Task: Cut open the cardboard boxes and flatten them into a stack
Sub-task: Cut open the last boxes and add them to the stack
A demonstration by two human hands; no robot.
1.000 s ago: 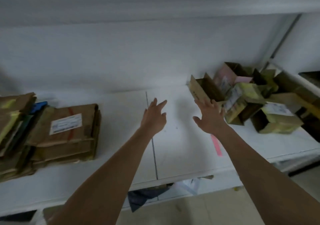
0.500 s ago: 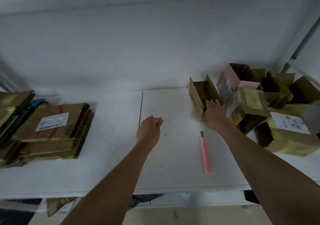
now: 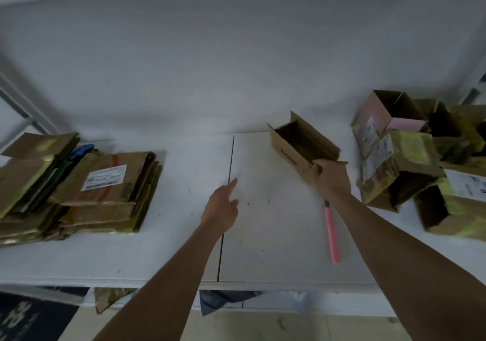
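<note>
1. The open cardboard box (image 3: 302, 148) sits toward the back of the white table (image 3: 276, 248), right of the middle seam, its open top facing up and its flaps standing.
2. My right hand (image 3: 332, 180) grips the box at its near right corner, fingers curled over the rim and thumb on the outer wall.
3. My left hand (image 3: 222, 208) hovers over the seam in the table, holding nothing; the forefinger reaches forward and the other fingers are loosely bent.
4. A pink box cutter (image 3: 331, 233) lies on the table just under my right wrist, its dark tip pointing toward the back edge and its tail toward the front edge.
5. A pile of unopened and half-open boxes (image 3: 399, 162) crowds the right end of the table, near the box I hold but apart from it; several carry yellow tape and white labels, and one has a pink flap.
6. A stack of flattened boxes (image 3: 105, 191) lies at the left end of the table, well apart from my hands; the top sheet shows a white shipping label and a red mark.
7. A second flattened stack (image 3: 29, 172) sits beside it, at the left edge, with something blue (image 3: 82, 150) poking out between the two.
</note>
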